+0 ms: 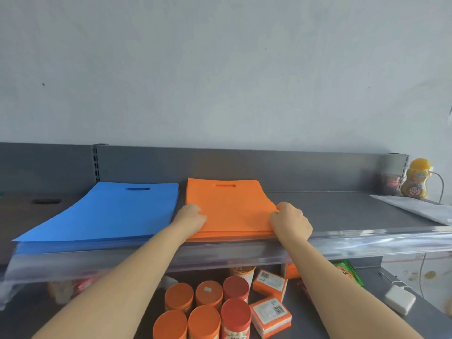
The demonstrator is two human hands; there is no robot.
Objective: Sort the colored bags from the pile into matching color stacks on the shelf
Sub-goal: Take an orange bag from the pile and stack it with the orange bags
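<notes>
Two hands, left hand (193, 216) and right hand (289, 222), press the orange bags (230, 209) from both sides; blue bags (110, 214) lie left.

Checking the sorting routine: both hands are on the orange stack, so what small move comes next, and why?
Probably let go and draw back: the left hand and right hand press the orange stack at its side edges, and it already looks squared beside the blue stack.

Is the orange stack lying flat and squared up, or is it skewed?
Flat and squared: the orange stack has aligned edges, left hand and right hand holding its sides.
</notes>
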